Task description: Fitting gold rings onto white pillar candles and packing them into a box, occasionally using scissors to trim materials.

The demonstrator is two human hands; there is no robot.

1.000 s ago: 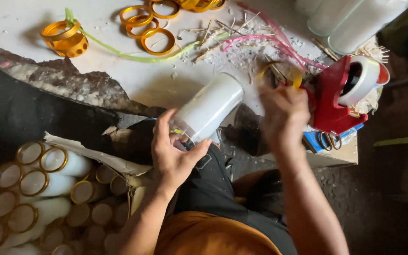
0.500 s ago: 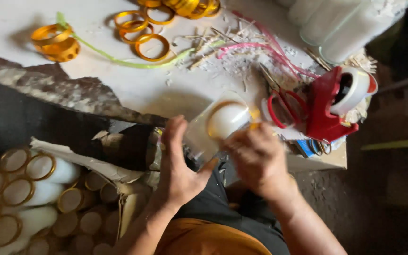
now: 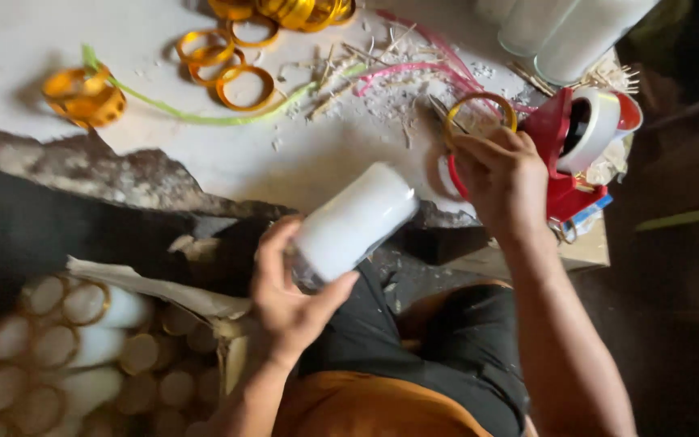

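White candle jar [image 3: 355,220] in left hand [image 3: 289,295]; right hand [image 3: 505,180] grips yellow ring [image 3: 479,113].

The left hand [image 3: 293,295] is raised over the lap, palm up, its fingers and thumb curled round the base of a white candle [image 3: 355,220]. The right hand [image 3: 505,180] reaches out beyond that candle, forearm stretched forward, fingers bent and pinching a yellow ring [image 3: 479,109].
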